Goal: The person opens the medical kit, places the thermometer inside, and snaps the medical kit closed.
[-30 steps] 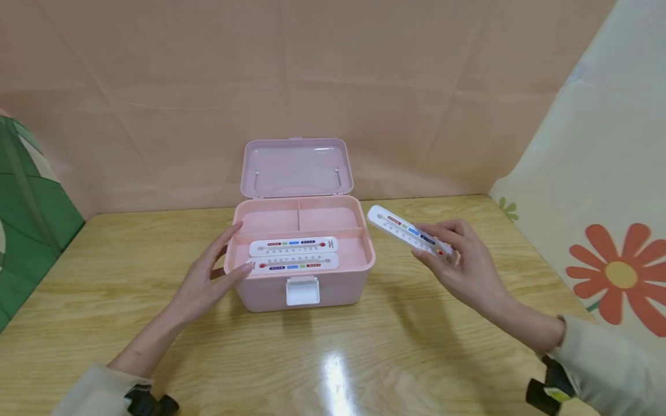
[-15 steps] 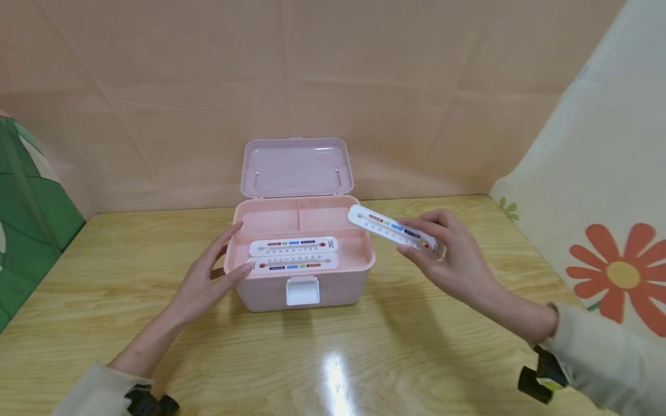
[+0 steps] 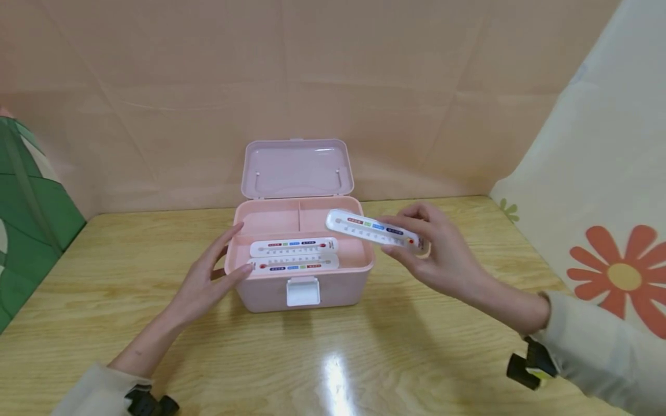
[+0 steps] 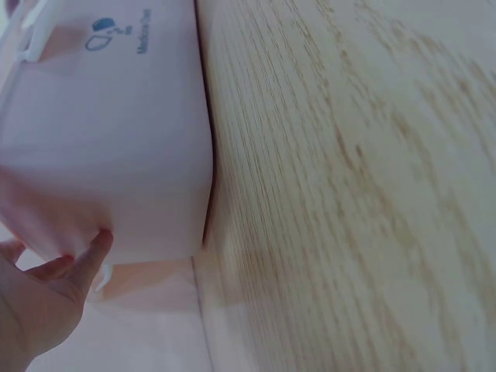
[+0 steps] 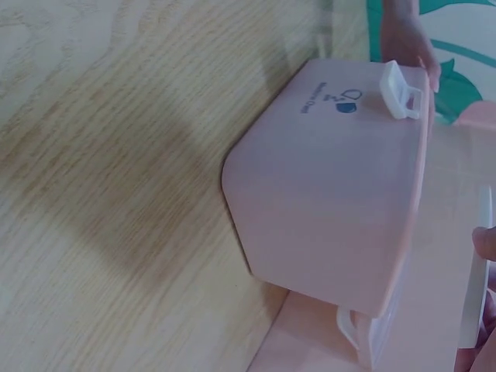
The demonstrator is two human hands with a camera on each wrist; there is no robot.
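Note:
A pink medicine box stands on the table with its lid raised. Two white thermometers with coloured labels lie side by side in its front compartment. My left hand rests against the box's left side, fingers fairly straight and thumb at the front left corner; the left wrist view shows the fingertips touching the box wall. Between thumb and fingers, my right hand pinches one end of a third thermometer. Slightly tilted, that thermometer hangs above the right part of the box.
Two smaller compartments lie at the back of the box, split by a divider. A white latch hangs on its front. The wooden table meets a plain cloth backdrop behind, and a flowered cloth is at the right.
My right hand has carried the held thermometer leftward, from beside the box to above its right part, and it lies flatter. The left hand, box and two inner thermometers stay put.

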